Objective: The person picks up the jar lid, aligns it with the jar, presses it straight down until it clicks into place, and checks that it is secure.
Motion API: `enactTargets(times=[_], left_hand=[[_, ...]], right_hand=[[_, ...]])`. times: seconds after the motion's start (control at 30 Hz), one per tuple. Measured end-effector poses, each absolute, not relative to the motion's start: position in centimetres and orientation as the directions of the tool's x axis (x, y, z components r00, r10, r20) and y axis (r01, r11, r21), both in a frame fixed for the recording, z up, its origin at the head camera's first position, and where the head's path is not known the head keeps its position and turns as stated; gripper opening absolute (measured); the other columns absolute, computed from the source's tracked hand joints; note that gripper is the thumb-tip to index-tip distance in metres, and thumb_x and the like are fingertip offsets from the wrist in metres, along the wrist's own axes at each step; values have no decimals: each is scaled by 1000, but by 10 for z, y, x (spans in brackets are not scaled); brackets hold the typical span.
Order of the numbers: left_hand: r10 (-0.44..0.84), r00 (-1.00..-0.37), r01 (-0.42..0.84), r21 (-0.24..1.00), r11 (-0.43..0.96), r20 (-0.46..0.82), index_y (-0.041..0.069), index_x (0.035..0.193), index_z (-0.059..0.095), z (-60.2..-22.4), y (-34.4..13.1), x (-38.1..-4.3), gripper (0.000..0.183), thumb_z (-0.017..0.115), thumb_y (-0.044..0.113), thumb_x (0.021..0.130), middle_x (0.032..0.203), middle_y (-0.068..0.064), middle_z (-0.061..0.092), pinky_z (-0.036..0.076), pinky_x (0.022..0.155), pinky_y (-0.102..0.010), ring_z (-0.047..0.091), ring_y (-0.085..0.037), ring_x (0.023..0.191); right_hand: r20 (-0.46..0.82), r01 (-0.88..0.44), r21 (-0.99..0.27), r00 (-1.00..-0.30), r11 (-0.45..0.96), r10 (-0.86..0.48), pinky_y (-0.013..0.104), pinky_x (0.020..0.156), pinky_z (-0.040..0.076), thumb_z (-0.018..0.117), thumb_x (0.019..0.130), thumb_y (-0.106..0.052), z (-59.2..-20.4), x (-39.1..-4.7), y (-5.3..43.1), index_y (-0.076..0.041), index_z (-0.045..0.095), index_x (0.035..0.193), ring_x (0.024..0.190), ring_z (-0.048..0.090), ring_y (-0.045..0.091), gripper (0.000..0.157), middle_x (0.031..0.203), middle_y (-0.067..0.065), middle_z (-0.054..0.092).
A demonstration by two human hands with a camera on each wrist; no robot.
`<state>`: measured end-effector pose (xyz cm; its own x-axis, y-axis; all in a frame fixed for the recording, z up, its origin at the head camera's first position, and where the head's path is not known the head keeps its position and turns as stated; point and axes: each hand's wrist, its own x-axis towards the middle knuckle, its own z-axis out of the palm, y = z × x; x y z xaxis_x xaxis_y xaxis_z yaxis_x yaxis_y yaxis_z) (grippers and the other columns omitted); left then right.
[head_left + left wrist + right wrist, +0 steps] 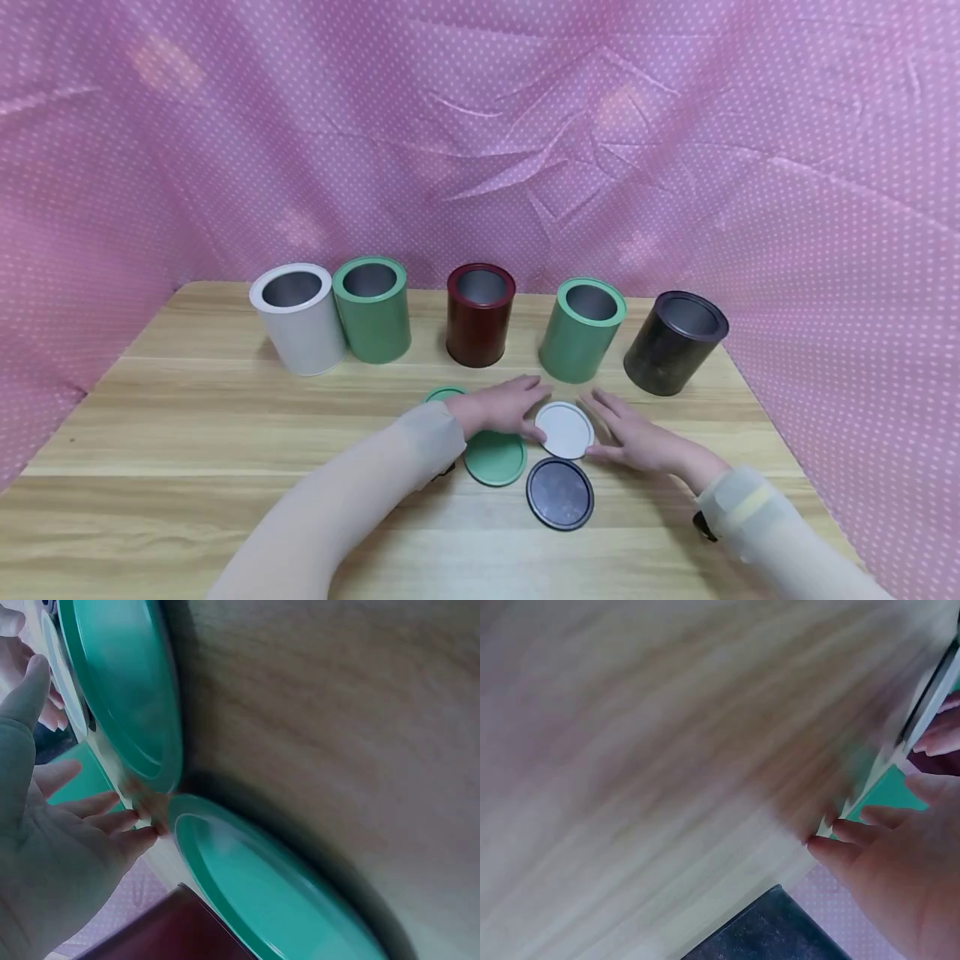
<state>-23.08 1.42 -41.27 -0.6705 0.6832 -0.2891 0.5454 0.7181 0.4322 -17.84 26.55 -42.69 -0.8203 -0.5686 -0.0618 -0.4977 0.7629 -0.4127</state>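
A round white lid (565, 431) lies on the table between my two hands. On its left, my left hand (510, 408) has its fingers spread, with the thumb at the lid's edge. My right hand (637, 437) is on the other side, fingers extended and thumb close to the right edge; I cannot tell whether either thumb touches. Below the white lid lies a dark lid (560, 493). One green lid (495, 460) sits partly under my left hand, and another green lid (444, 393) is half hidden behind that wrist. The left wrist view shows my left palm (67, 862) beside both green lids.
Along the back of the wooden table (225, 433) stand open cans: a white can (307, 337), a green can (377, 325), a dark red can (478, 329), a second green can (577, 342) and a black can (667, 354). A pink dotted cloth (480, 150) hangs behind.
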Motion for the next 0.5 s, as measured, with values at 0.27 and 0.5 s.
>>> enactTargets(times=[0.27, 0.5], left_hand=[[676, -667, 554, 399, 731, -313, 17, 154, 28, -420, 16, -231, 83, 66, 50, 87, 162, -13, 17, 19, 121, -41, 13, -27, 150], [670, -665, 546, 399, 737, -329, 19, 153, 29, -418, 16, -228, 83, 67, 50, 87, 163, -11, 12, 14, 122, -42, 7, -27, 151]], right_hand=[[-111, -495, -390, -812, 776, -574, 67, 106, 29, 67, 89, -41, -428, -177, 263, 2, 33, 147, 137, 26, 55, 81, 150, 36, 27], [-140, -463, -388, -825, 797, -547, 68, 107, 27, 67, 88, -43, -425, -178, 262, 1, 31, 149, 138, 22, 55, 83, 151, 35, 24]])
